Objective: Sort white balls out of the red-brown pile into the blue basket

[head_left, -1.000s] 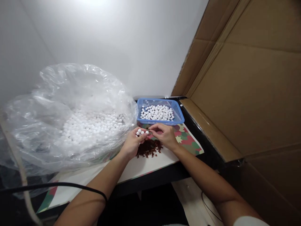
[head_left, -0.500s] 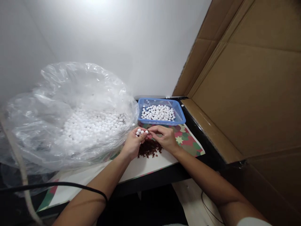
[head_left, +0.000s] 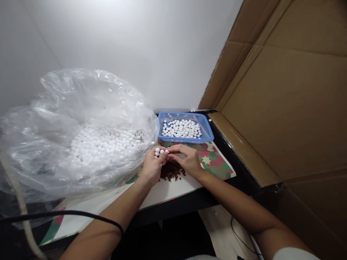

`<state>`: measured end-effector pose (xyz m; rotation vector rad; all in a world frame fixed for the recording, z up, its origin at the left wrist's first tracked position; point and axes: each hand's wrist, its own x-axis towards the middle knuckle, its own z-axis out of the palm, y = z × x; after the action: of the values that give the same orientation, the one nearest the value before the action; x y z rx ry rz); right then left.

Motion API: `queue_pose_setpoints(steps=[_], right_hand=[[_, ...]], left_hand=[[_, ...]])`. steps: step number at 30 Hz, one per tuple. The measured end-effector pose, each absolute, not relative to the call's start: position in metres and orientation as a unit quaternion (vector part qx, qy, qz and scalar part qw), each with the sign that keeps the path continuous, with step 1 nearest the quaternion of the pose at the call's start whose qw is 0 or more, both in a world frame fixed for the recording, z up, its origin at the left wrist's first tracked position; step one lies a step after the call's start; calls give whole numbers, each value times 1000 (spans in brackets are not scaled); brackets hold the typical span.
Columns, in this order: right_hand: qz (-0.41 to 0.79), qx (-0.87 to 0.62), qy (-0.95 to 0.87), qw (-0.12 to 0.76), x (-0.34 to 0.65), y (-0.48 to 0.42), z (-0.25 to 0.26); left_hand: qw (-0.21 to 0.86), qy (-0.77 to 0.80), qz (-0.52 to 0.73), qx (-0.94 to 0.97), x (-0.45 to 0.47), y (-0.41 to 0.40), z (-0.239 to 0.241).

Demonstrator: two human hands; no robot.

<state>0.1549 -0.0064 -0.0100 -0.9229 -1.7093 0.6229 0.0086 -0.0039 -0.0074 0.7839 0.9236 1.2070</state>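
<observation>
- The left hand [head_left: 152,165] grips white balls [head_left: 157,150] at the frame's centre.
- The right hand [head_left: 189,158] touches one ball [head_left: 166,151]; whether it grips, one cannot tell.
- The brown pile [head_left: 171,173] lies below the hands, lower centre.

The left hand [head_left: 152,167] and right hand [head_left: 189,159] partly hide the brown pile [head_left: 171,174]; what the latter pinches is too small to tell. Cardboard [head_left: 295,112] runs past the right edge, a black cable [head_left: 78,212] past the left.
</observation>
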Motion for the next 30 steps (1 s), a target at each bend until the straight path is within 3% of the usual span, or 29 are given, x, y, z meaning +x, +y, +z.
queue_pose_setpoints(steps=[7,15,19,24,30], right_hand=[[321,-411,-656,546,157,-3,-7],[213,-411,-725,510,161,-1,4],[98,-495,-691,517,185,20,18],[33,-520,-729,444,219,38,27],[165,-453,-827,288,205,18,-7]], left_hand=[[679,388,516,350,10,-4,2],[721,361,479,347,5,-2,-1],[735,384,459,318,0,2,0],[752,399,441,284,-1,4,6],[736,400,447,313,1,3,3]])
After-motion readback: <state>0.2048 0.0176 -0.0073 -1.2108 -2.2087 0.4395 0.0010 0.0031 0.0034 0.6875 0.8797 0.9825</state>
